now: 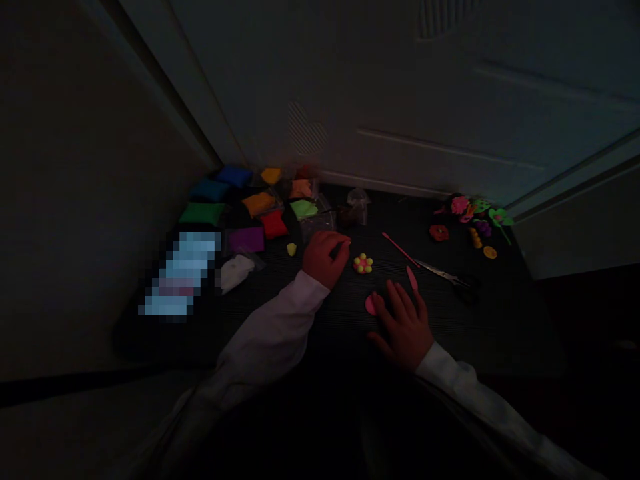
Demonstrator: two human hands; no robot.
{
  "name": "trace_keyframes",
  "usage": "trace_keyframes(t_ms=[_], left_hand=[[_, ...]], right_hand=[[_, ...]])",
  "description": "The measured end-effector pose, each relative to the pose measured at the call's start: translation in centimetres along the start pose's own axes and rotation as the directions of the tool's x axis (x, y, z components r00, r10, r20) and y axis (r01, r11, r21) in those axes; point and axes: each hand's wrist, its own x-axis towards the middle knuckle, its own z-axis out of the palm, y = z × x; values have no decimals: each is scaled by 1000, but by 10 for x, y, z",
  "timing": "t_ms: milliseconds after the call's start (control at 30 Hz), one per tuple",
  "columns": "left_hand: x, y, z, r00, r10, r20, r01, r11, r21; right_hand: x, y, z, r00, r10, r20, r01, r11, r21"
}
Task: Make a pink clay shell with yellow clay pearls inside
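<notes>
My left hand (324,260) hovers over or rests on the dark table with thumb and fingertips pinched together. Whatever is between them, if anything, is too small to make out. Just right of it lies a small clay flower (363,264) with a pink middle and yellow-green balls around it. My right hand (404,325) is spread low over the table, its index fingertip at the edge of a flat pink clay disc (371,305). A pink modelling knife (411,279) lies beyond its fingers. Left of my left hand is a small yellow lump of clay (291,249).
Bags of coloured clay, such as a red one (274,225) and a green one (201,213), fill the back left. A blurred lit screen (181,273) lies at left. A pink stick tool (400,249), scissors (440,272) and several finished clay flowers (460,205) are at right.
</notes>
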Motion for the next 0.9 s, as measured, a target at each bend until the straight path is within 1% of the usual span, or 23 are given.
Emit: trace_keyframes(t_ms=[467,900], left_hand=[[-1,-2,1,1000,-12,-2,12,1000,-13],[-2,-3,2,999,-38,-5,37,999,-22]], right_hand=[[-1,0,1,1000,16,6,-17,1000,14],[-1,0,1,1000,-8,2,8,1000,20]])
